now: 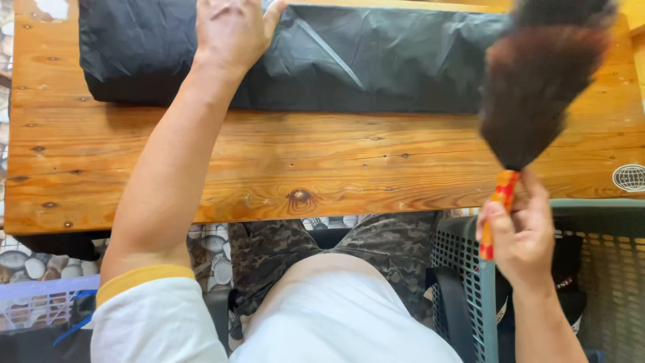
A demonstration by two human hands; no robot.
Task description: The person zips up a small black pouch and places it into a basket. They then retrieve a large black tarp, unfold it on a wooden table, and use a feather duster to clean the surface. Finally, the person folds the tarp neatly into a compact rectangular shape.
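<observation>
There is one view only — a camera worn on the person's head, looking almost straight down from above and slightly forward. It sits close: the person's own torso and lap fill the bottom middle, and both forearms rise from the lower corners. The wooden table (pixel 322 161) runs across the whole width, its far edge cut by the top border. The floor of rounded pebbles (pixel 27 262) shows below the near edge — no second view overlaps.
</observation>
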